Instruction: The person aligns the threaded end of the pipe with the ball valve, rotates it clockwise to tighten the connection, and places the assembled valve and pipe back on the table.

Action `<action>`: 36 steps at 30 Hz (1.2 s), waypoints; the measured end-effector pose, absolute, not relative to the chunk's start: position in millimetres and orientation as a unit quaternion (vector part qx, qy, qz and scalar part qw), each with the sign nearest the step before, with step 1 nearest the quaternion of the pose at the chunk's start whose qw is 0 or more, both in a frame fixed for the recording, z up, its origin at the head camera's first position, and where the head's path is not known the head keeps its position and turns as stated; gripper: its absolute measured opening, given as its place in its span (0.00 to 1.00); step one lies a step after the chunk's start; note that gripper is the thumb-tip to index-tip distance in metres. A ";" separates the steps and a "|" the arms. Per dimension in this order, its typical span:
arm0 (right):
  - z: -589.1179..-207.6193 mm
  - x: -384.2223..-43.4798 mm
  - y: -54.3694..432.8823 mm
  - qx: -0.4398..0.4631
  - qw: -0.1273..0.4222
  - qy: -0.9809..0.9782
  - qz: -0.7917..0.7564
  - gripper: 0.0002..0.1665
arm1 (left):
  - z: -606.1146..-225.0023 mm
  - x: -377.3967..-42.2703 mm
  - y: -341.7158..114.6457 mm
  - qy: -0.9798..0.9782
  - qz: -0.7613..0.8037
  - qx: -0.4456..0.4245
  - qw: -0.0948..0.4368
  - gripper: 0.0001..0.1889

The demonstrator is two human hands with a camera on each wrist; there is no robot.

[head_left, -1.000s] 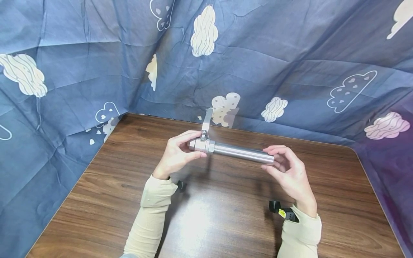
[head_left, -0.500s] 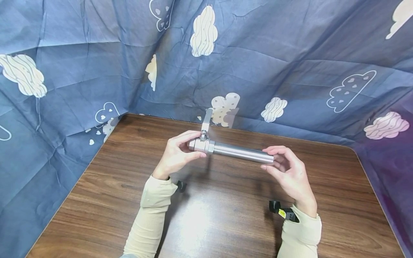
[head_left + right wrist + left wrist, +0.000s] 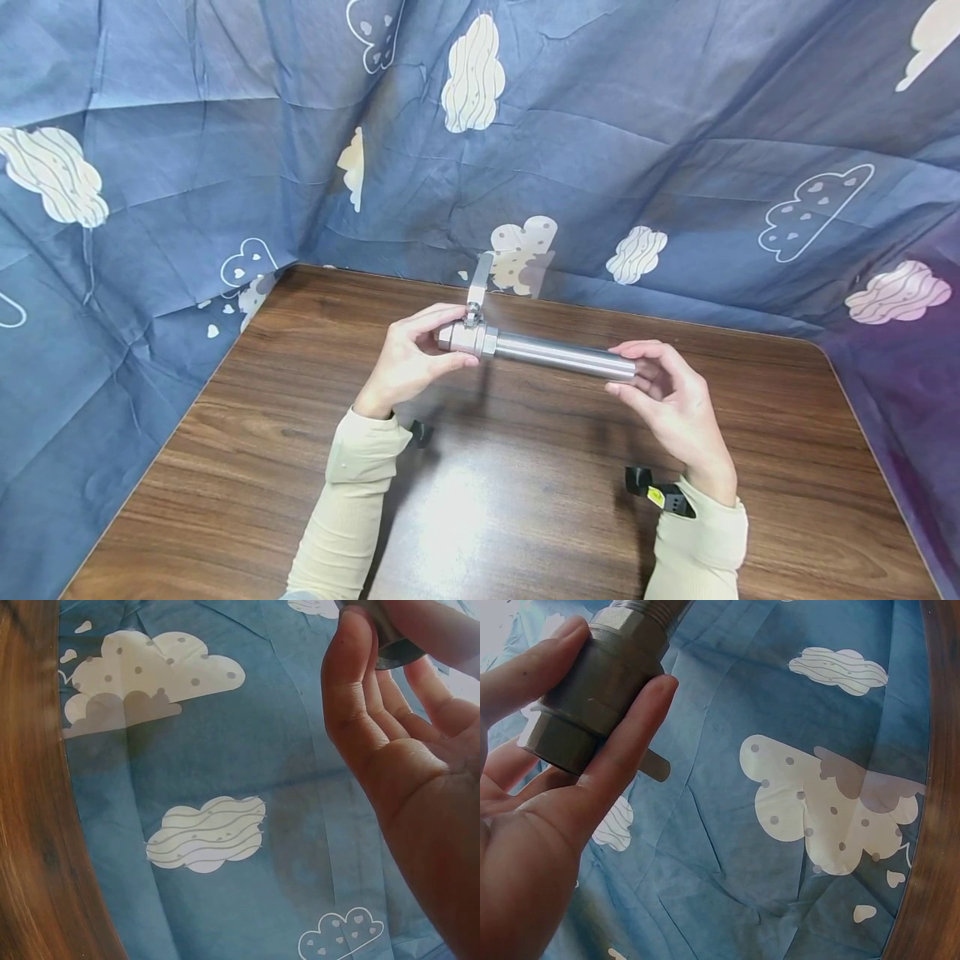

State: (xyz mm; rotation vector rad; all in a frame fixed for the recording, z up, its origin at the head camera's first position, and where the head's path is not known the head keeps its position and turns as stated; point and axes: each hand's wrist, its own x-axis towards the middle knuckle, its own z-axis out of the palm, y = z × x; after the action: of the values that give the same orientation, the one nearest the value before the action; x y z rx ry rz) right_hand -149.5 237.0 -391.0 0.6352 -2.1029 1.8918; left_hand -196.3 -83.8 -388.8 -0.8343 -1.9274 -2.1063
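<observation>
A silver ball valve (image 3: 467, 338) with a flat lever handle (image 3: 481, 279) is joined to a straight metal pipe (image 3: 558, 353), and both are held up above the table. My left hand (image 3: 405, 358) grips the valve body, thumb on the near side and fingers on the far side; the left wrist view shows the valve (image 3: 592, 694) between them. My right hand (image 3: 675, 400) pinches the pipe's free end between thumb and fingers. In the right wrist view only the tip of the pipe (image 3: 397, 652) shows, and the rest is out of frame.
The brown wooden table (image 3: 525, 517) lies below, with a bright light reflection near its front. A blue cloth (image 3: 600, 167) printed with clouds hangs behind the table and at its sides. A black strap device (image 3: 660, 493) is worn at the right wrist.
</observation>
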 end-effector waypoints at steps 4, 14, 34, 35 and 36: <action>-391.3 -150.0 237.9 0.220 0.120 -0.720 0.647 0.26 | -388.4 -195.9 -84.2 -0.647 -0.705 -0.278 0.084 0.30; -390.9 -150.8 238.1 0.227 0.112 -0.714 0.653 0.27 | -390.8 -197.6 -85.0 -0.650 -0.701 -0.281 0.088 0.30; -391.2 -149.6 237.8 0.206 0.131 -0.758 0.605 0.24 | -389.3 -196.8 -85.6 -0.648 -0.699 -0.286 0.095 0.30; -391.0 -149.4 237.7 0.203 0.134 -0.763 0.599 0.23 | -389.5 -196.8 -85.7 -0.648 -0.700 -0.286 0.094 0.30; -391.0 -149.2 237.6 0.200 0.135 -0.768 0.594 0.23 | -389.6 -196.6 -85.7 -0.647 -0.700 -0.286 0.093 0.30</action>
State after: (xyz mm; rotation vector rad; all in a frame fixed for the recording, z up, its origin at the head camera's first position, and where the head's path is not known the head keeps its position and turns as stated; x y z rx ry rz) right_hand -149.2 237.6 -391.0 0.5797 -2.2243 1.7196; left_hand -196.6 -85.7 -389.6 -0.8488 -1.9215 -2.0781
